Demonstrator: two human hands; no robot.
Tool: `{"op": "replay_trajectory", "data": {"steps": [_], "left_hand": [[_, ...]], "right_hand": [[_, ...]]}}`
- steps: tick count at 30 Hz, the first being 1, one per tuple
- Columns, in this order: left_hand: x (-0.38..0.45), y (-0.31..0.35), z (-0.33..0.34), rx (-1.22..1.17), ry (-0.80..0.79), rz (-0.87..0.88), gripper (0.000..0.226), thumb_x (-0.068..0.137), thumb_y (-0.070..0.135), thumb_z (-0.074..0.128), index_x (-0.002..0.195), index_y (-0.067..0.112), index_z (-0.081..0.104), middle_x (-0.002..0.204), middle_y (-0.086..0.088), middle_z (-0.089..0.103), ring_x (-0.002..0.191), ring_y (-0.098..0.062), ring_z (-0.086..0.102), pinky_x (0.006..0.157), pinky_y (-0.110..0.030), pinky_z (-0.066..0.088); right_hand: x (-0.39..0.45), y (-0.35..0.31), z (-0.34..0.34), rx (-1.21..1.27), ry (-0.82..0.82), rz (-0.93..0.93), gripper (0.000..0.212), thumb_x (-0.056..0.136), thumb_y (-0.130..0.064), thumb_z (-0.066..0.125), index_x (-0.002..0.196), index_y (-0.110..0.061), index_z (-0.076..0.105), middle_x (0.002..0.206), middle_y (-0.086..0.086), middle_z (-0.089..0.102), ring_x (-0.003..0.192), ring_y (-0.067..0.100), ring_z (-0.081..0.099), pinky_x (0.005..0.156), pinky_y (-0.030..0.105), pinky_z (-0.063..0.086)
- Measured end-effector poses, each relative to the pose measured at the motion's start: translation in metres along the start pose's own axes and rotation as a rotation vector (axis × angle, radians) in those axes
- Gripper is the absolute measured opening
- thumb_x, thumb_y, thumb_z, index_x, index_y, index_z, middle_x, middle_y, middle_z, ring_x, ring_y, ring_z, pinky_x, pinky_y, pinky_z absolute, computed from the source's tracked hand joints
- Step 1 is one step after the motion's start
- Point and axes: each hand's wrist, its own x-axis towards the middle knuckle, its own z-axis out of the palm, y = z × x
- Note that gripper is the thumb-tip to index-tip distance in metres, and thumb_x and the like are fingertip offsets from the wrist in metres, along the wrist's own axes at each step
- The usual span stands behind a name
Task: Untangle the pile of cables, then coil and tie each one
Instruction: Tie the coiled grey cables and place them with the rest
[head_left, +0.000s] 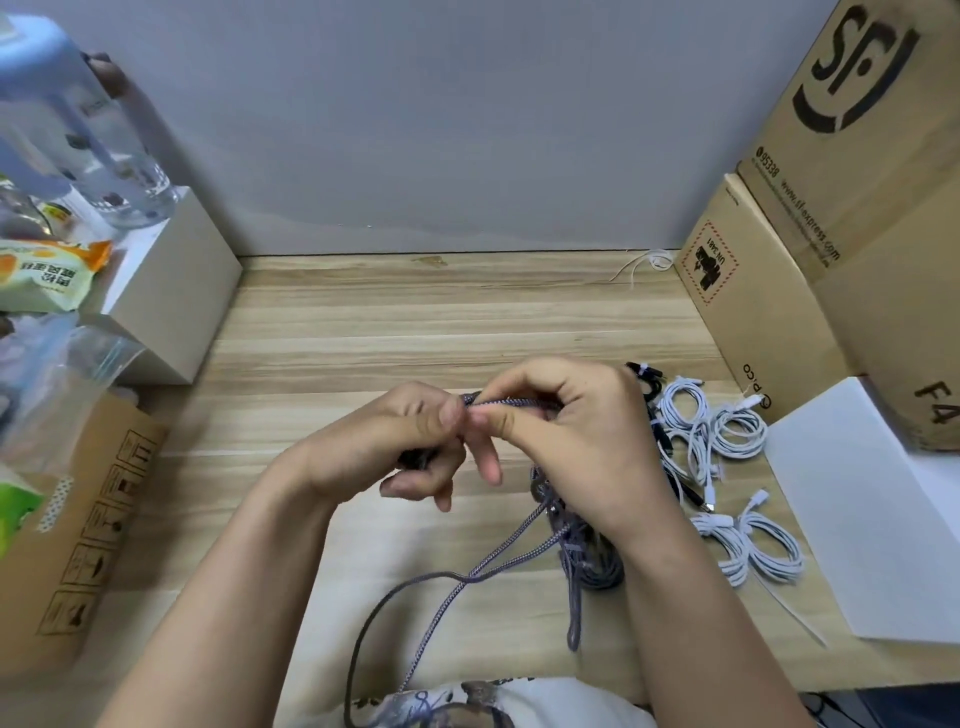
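Both hands (498, 431) pinch the braided cable (511, 402), apparently coiling it.

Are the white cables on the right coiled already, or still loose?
Coiled. The white cables lie as separate small bundles on the table, right of the right hand. Ties cannot be made out clearly.

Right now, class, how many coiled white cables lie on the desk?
4, all right of the right hand: two upper coils beside the cardboard box, two lower coils beside the white sheet. Loose white strands between may hide more.
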Motion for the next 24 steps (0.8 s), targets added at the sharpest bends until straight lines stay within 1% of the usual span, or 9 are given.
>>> {"op": "replay_trajectory", "data": {"steps": [2, 5, 8, 11, 13, 15, 18, 21, 24], "left_hand": [[-0.003, 0.001, -0.005, -0.08, -0.132, 0.039, 0.036, 0.08, 0.051, 0.066, 0.08, 0.015, 0.071, 0.035, 0.011, 0.033, 0.031, 0.0, 0.03, 0.056, -0.023, 0.049], [-0.006, 0.003, -0.007, -0.201, -0.27, 0.187, 0.016, 0.088, 0.027, 0.063, 0.085, 0.013, 0.07, 0.035, 0.002, 0.026, 0.027, -0.006, 0.027, 0.059, -0.018, 0.05], [-0.003, 0.008, -0.004, -0.351, -0.372, 0.328, 0.015, 0.094, 0.015, 0.052, 0.097, 0.006, 0.064, 0.037, 0.003, 0.026, 0.029, -0.012, 0.02, 0.061, -0.017, 0.049], [0.0, 0.014, 0.004, -0.637, -0.411, 0.438, 0.019, 0.096, 0.007, 0.047, 0.106, -0.004, 0.058, 0.038, 0.005, 0.027, 0.032, -0.009, 0.022, 0.067, -0.023, 0.045], [0.001, 0.019, 0.01, -0.769, -0.288, 0.494, 0.024, 0.097, 0.007, 0.045, 0.112, -0.01, 0.054, 0.038, 0.006, 0.03, 0.033, -0.009, 0.027, 0.071, -0.027, 0.044], [0.004, 0.023, 0.016, -0.845, -0.135, 0.502, 0.033, 0.098, 0.009, 0.043, 0.123, -0.013, 0.045, 0.043, 0.002, 0.038, 0.038, -0.013, 0.036, 0.081, -0.029, 0.044], [0.008, 0.026, 0.019, -0.94, 0.102, 0.457, 0.046, 0.096, 0.008, 0.045, 0.135, -0.011, 0.031, 0.059, -0.01, 0.053, 0.056, -0.017, 0.046, 0.101, -0.032, 0.037], [0.004, 0.024, 0.015, -0.989, 0.303, 0.46, 0.055, 0.094, 0.004, 0.046, 0.14, -0.012, 0.021, 0.075, -0.018, 0.064, 0.071, -0.028, 0.06, 0.111, -0.034, 0.028], [0.015, 0.029, 0.014, -0.872, 0.564, 0.512, 0.066, 0.088, 0.006, 0.052, 0.138, -0.014, 0.016, 0.08, -0.011, 0.068, 0.08, -0.025, 0.067, 0.107, -0.036, 0.038]], "right_hand": [[0.003, 0.002, -0.001, 0.08, 0.047, 0.015, 0.028, 0.06, -0.021, 0.085, 0.06, -0.024, 0.058, 0.057, 0.007, 0.059, 0.051, 0.006, 0.048, 0.051, 0.02, 0.04], [0.007, 0.006, 0.0, 0.074, 0.032, -0.02, 0.032, 0.058, -0.033, 0.083, 0.058, -0.022, 0.053, 0.049, -0.007, 0.046, 0.047, 0.002, 0.036, 0.047, 0.017, 0.031], [0.009, 0.014, 0.002, -0.027, -0.039, -0.026, 0.04, 0.065, -0.059, 0.068, 0.063, -0.021, 0.055, 0.048, -0.006, 0.04, 0.048, 0.005, 0.031, 0.048, 0.025, 0.027], [0.009, 0.023, 0.006, -0.064, -0.132, 0.046, 0.048, 0.074, -0.074, 0.048, 0.061, -0.028, 0.053, 0.048, -0.004, 0.046, 0.046, 0.006, 0.041, 0.051, 0.034, 0.037], [0.008, 0.028, 0.009, -0.142, -0.168, 0.107, 0.037, 0.081, -0.058, 0.052, 0.058, -0.03, 0.053, 0.048, -0.002, 0.051, 0.047, 0.006, 0.047, 0.054, 0.037, 0.042], [0.008, 0.029, 0.013, -0.221, -0.23, 0.153, 0.028, 0.081, -0.039, 0.061, 0.056, -0.029, 0.053, 0.047, -0.007, 0.051, 0.048, 0.004, 0.047, 0.055, 0.033, 0.038], [0.008, 0.028, 0.016, -0.353, -0.305, 0.209, 0.037, 0.071, -0.023, 0.077, 0.057, -0.031, 0.043, 0.05, -0.016, 0.049, 0.052, -0.001, 0.046, 0.055, 0.027, 0.033], [0.003, 0.029, 0.021, -0.609, -0.402, 0.127, 0.025, 0.07, -0.013, 0.071, 0.071, -0.029, 0.051, 0.068, -0.014, 0.047, 0.074, 0.005, 0.045, 0.062, 0.027, 0.032], [-0.007, 0.026, 0.027, -0.665, -0.439, 0.087, 0.019, 0.075, -0.012, 0.062, 0.078, -0.03, 0.056, 0.091, -0.006, 0.058, 0.1, 0.017, 0.05, 0.07, 0.029, 0.035]]}}
